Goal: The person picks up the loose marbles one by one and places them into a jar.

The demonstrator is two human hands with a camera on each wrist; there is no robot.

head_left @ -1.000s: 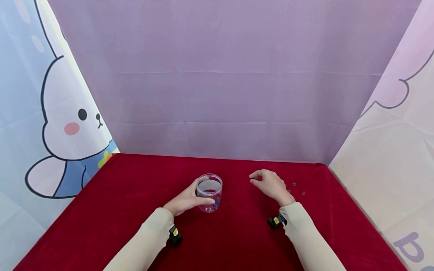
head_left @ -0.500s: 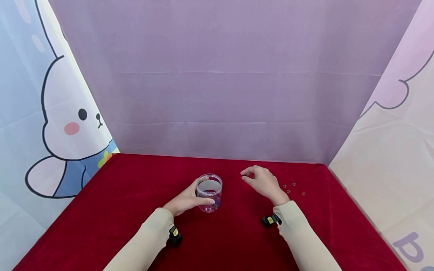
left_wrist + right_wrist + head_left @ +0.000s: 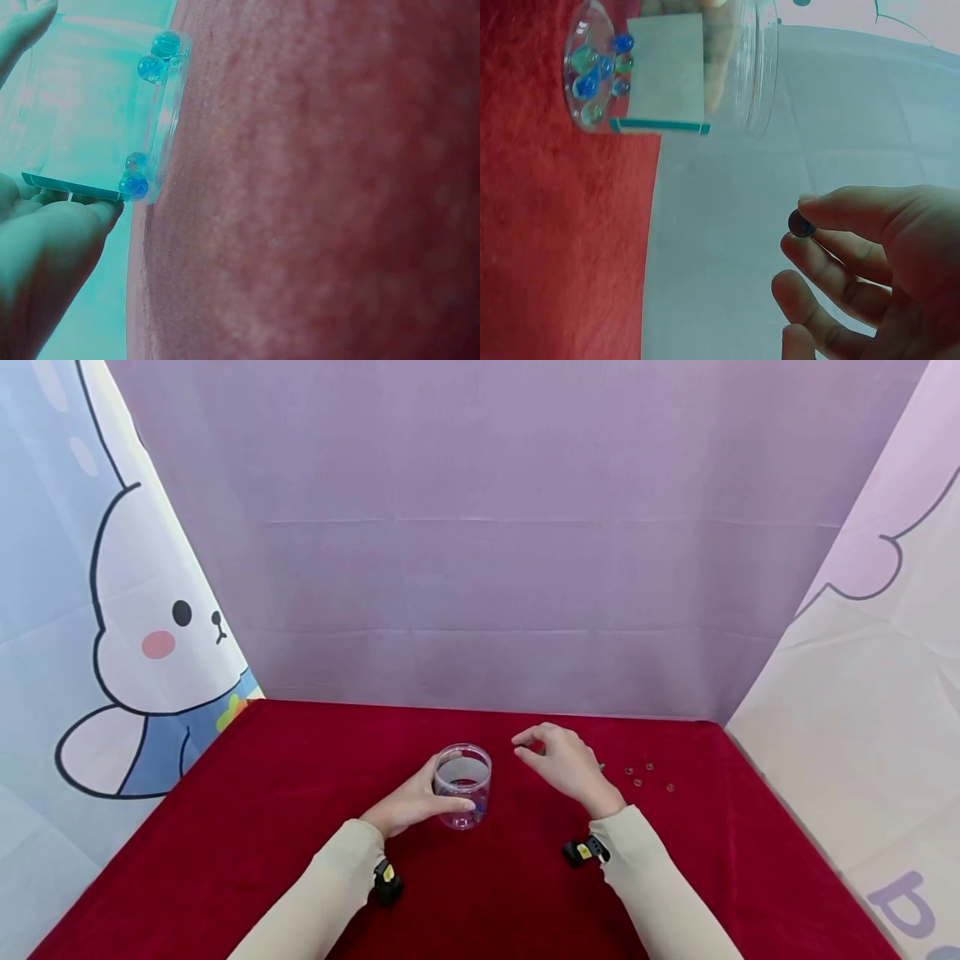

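Observation:
A clear plastic jar without a lid stands upright on the red cloth, gripped from its left side by my left hand. Several blue and green glass marbles lie at its bottom, and a pale label with a teal edge is on its wall. To the right of the jar, above the cloth, my right hand pinches a dark marble between thumb and fingertip. The other fingers of that hand are loosely bent. In the left wrist view, the left thumb and fingers flank the jar.
Several small marbles lie scattered on the red cloth to the right of my right hand. A purple cloth backdrop rises behind the table, with printed cloth panels at the sides.
My right hand has moved left toward the jar with the marble, uncovering more of the marbles on the cloth. The left hand and the jar have stayed in place.

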